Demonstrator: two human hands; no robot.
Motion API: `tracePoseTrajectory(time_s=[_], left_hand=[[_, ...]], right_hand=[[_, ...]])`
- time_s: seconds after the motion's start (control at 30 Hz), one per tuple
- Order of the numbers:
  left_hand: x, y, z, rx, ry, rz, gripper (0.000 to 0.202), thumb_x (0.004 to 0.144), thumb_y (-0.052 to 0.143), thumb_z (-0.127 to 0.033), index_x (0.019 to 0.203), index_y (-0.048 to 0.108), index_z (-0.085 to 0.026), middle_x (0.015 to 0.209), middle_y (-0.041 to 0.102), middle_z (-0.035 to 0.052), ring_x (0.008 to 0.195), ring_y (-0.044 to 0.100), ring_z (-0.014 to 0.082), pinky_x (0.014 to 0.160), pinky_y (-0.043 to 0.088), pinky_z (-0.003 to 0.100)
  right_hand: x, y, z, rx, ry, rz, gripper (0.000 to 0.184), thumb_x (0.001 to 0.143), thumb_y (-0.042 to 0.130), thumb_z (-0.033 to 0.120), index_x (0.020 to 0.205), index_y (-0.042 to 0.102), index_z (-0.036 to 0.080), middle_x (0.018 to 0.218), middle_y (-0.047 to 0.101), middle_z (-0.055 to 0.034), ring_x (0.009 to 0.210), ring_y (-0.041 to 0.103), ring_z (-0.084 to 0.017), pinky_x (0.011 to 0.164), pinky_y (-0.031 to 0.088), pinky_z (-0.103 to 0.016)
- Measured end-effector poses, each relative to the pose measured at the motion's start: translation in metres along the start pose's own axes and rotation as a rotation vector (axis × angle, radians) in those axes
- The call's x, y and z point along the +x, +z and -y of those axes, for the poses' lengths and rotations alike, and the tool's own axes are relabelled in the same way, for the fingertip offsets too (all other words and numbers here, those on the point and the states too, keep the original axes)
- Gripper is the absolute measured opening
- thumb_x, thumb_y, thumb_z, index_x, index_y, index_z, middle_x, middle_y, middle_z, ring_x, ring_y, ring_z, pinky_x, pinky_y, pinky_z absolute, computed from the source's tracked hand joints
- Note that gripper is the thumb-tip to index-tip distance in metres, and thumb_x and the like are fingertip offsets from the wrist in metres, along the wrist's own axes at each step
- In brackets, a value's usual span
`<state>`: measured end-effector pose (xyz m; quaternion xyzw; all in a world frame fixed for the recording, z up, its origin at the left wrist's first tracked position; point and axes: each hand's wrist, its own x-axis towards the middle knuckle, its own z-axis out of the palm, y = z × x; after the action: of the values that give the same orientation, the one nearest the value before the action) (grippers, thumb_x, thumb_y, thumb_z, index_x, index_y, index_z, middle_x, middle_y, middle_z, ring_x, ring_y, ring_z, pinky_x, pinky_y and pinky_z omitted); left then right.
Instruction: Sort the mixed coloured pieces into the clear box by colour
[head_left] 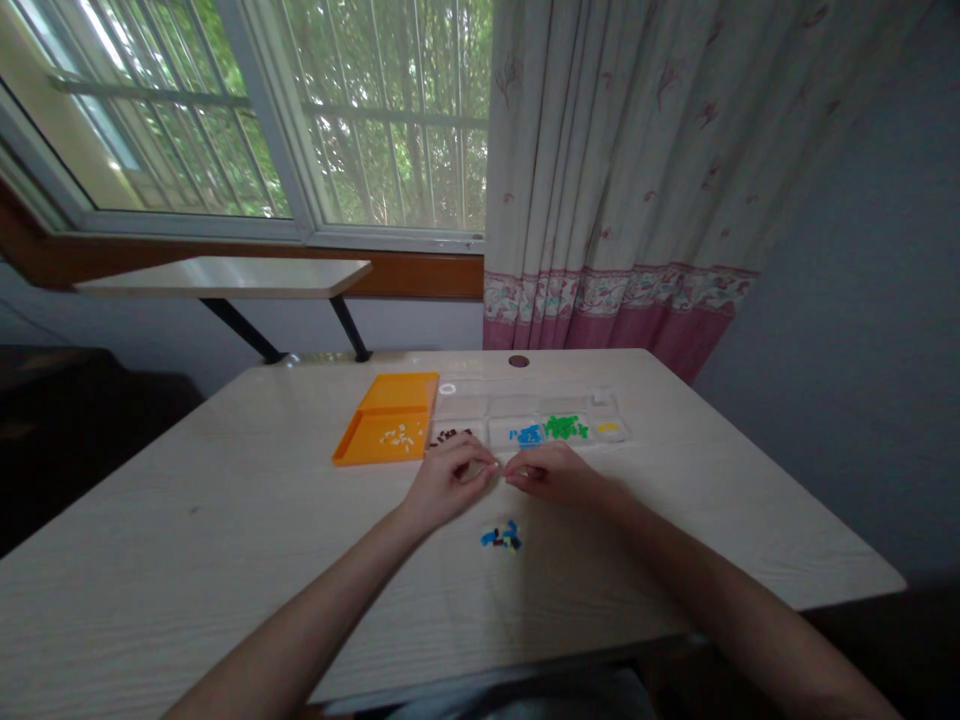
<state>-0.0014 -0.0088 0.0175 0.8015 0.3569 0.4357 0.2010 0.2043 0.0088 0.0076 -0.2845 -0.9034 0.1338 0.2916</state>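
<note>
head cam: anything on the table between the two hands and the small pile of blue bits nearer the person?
Nothing. In the head view, bare tabletop separates the left hand and right hand from the blue pile.

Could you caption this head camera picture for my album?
Two hands, left and right, meet fingertip to fingertip before a clear sorting tray of coloured bits.

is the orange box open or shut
Open. The orange box lies spread flat on the table left of the clear sorting tray, its near half holding small white pieces.
</note>
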Motion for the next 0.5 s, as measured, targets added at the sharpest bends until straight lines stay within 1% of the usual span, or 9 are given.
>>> tracePoseTrajectory(time_s=[0.07,0.1,0.17,0.27,0.4,0.5], left_hand=[[0.0,-0.005,-0.002,0.064,0.056,-0.111,0.012,0.077,0.056,-0.024,0.077,0.064,-0.015,0.076,0.059,0.006,0.071,0.053,0.0127,0.061,0.043,0.022],[0.0,-0.008,-0.003,0.088,0.067,-0.155,0.012,0.078,0.056,-0.024,0.078,0.064,-0.015,0.076,0.059,0.0062,0.071,0.054,0.0129,0.061,0.043,0.022],[0.0,-0.011,-0.004,0.123,0.07,-0.215,0.012,0.079,0.055,-0.023,0.079,0.064,-0.015,0.076,0.059,0.0061,0.069,0.053,0.0122,0.057,0.042,0.02],[-0.001,-0.013,-0.004,0.143,0.058,-0.24,0.012,0.079,0.055,-0.023,0.08,0.064,-0.015,0.077,0.058,0.0059,0.068,0.053,0.0115,0.056,0.042,0.02],[-0.002,-0.01,-0.004,0.146,0.053,-0.252,0.014,0.08,0.054,-0.026,0.08,0.064,-0.016,0.076,0.059,0.0054,0.071,0.053,0.0125,0.06,0.043,0.021],[-0.001,-0.012,-0.002,0.162,0.055,-0.252,0.015,0.08,0.053,-0.026,0.08,0.064,-0.016,0.077,0.059,0.0055,0.069,0.053,0.0121,0.058,0.042,0.021]], right_hand=[[-0.001,-0.003,0.002,0.067,0.016,0.175,0.019,0.079,0.052,0.028,0.083,0.067,0.016,0.052,0.054,0.0034,0.046,0.043,-0.005,0.049,0.033,-0.016],[-0.001,-0.003,0.004,0.103,0.024,0.252,0.018,0.078,0.054,0.027,0.083,0.067,0.017,0.052,0.054,0.0036,0.046,0.044,-0.005,0.049,0.033,-0.015],[-0.001,-0.003,0.006,0.149,0.049,0.347,0.017,0.076,0.057,0.027,0.083,0.068,0.017,0.05,0.054,0.004,0.045,0.044,-0.005,0.049,0.034,-0.015],[0.0,-0.001,0.008,0.169,0.075,0.386,0.016,0.074,0.059,0.027,0.082,0.069,0.017,0.05,0.054,0.004,0.045,0.046,-0.005,0.049,0.035,-0.015],[0.0,0.001,0.007,0.162,0.081,0.384,0.015,0.073,0.06,0.027,0.081,0.069,0.017,0.051,0.055,0.0036,0.046,0.047,-0.005,0.049,0.035,-0.014],[-0.001,0.002,0.006,0.15,0.082,0.379,0.016,0.073,0.06,0.027,0.082,0.069,0.017,0.052,0.056,0.0033,0.046,0.048,-0.005,0.05,0.036,-0.015]])
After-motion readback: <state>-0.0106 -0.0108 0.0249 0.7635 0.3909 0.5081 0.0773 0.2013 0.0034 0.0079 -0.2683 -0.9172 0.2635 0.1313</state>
